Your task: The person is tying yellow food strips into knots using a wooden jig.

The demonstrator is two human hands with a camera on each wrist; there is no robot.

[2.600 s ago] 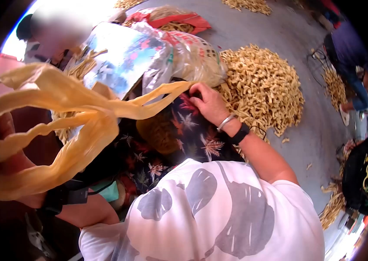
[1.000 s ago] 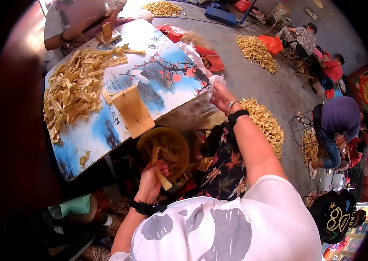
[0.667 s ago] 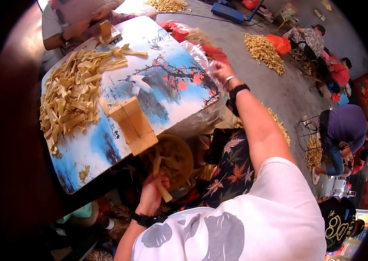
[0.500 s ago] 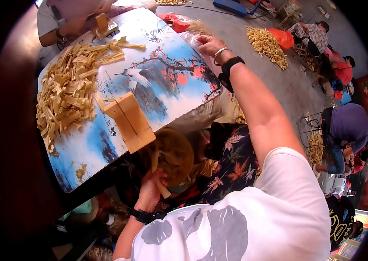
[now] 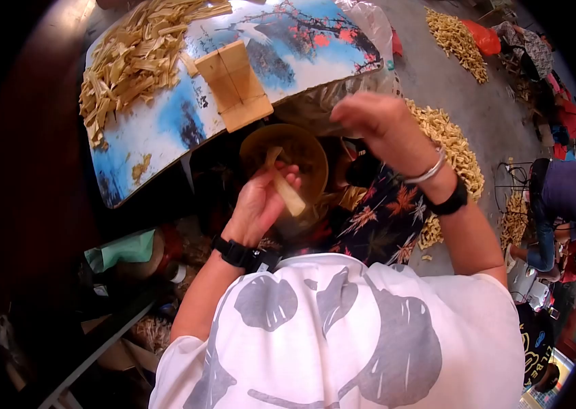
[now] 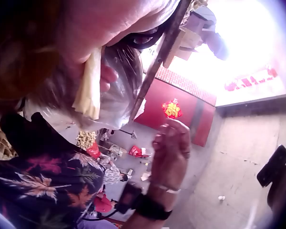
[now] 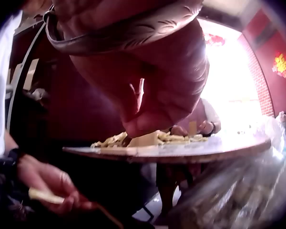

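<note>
A pale yellow strip [image 5: 289, 195] lies across my left hand [image 5: 257, 203], thumb and fingers curled round it, above a yellow bowl [image 5: 323, 158] partly in shadow. The left wrist view shows the strip [image 6: 89, 90] hanging beneath the hand [image 6: 102, 26]. Raised and blurred, my right hand [image 5: 387, 128] is bent to the right of the bowl, apart from the strip. In the right wrist view a thin pale shape [image 7: 140, 93] shows among the fingers of that hand [image 7: 148, 62]; whether it is held cannot be told.
A painted tabletop [image 5: 179, 123] bears a heap of yellow pieces [image 5: 131, 65] and a wooden holder [image 5: 235, 88]. Clear plastic [image 5: 315, 109] hangs by its edge. Piles of curled pieces [image 5: 448, 140] lie on the floor, with people [image 5: 561, 198] at the far right.
My right hand has come back from the table's far corner towards the bowl. The left hand keeps its strip. The table now sits higher in the head view.
</note>
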